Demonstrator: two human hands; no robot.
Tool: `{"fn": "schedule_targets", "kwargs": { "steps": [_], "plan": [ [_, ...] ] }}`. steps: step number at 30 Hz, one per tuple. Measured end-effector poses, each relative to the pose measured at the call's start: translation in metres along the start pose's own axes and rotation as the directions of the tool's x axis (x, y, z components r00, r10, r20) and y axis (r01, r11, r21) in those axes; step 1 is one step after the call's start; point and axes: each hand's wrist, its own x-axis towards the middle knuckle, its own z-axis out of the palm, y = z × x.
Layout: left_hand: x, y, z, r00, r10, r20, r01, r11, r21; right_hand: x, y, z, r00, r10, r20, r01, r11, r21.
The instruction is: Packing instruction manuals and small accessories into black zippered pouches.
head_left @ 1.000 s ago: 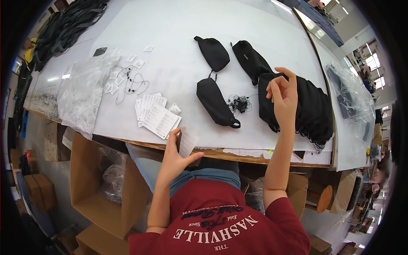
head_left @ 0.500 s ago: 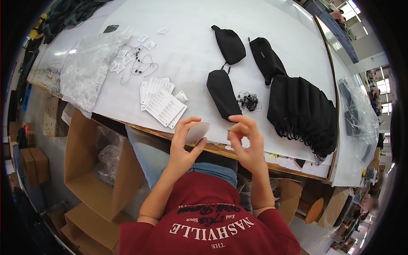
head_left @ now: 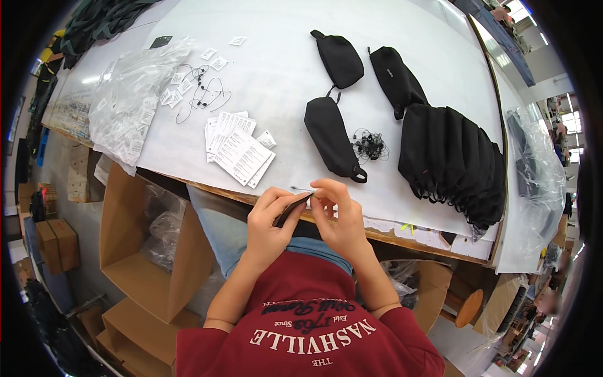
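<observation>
Pinched in my left hand (head_left: 267,221) is a thin card (head_left: 291,210), its dark face showing, held just over the table's front edge. My right hand (head_left: 342,218) meets it at the upper corner, thumb and fingertips closed on a thin black string (head_left: 302,188) that sticks out above the card. Whether the string passes through the card is hidden by the fingers. Ahead of my hands lies a black zip pouch (head_left: 326,132) with a loop at its near end. A tangle of black strings (head_left: 370,146) rests beside that pouch. White printed cards (head_left: 244,157) are fanned out to the left.
Two more black pouches (head_left: 339,60) (head_left: 396,75) lie farther back, and a row of several pouches (head_left: 443,147) stands at the right. A clear plastic bag (head_left: 122,103), small white tags (head_left: 218,63) and loose strings (head_left: 202,94) are at the left. Cardboard boxes (head_left: 144,276) stand below the table.
My right hand has moved left and down to the card, bringing the string to its corner. The card has turned from its pale side to its dark one.
</observation>
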Motion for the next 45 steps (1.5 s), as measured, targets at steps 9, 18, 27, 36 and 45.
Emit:
{"fn": "schedule_targets", "kwargs": {
  "steps": [9, 18, 27, 36, 45],
  "plan": [
    [0.007, -0.010, -0.015, 0.911, -0.226, 0.345, 0.376, 0.799, -0.469, -0.004, 0.005, -0.026, 0.967, 0.189, 0.169, -0.213, 0.968, 0.136],
    [-0.002, -0.023, -0.014, 0.784, -0.342, 0.518, 0.536, 0.794, -0.287, -0.011, 0.008, -0.023, 0.922, 0.296, 0.249, -0.336, 0.933, 0.132],
    [0.016, -0.006, 0.009, 0.897, -0.259, 0.357, 0.395, 0.833, -0.387, -0.007, 0.023, -0.035, 0.806, 0.426, 0.411, -0.558, 0.778, 0.288],
    [0.067, -0.022, 0.090, 0.848, -0.003, 0.531, 0.272, 0.861, -0.430, -0.025, 0.038, -0.094, 0.833, 0.512, 0.211, -0.551, 0.726, 0.411],
    [0.046, -0.065, 0.090, 0.829, 0.305, 0.469, -0.497, 0.787, 0.367, -0.042, 0.043, -0.122, 0.793, 0.604, 0.077, -0.586, 0.723, 0.366]
  ]
}}
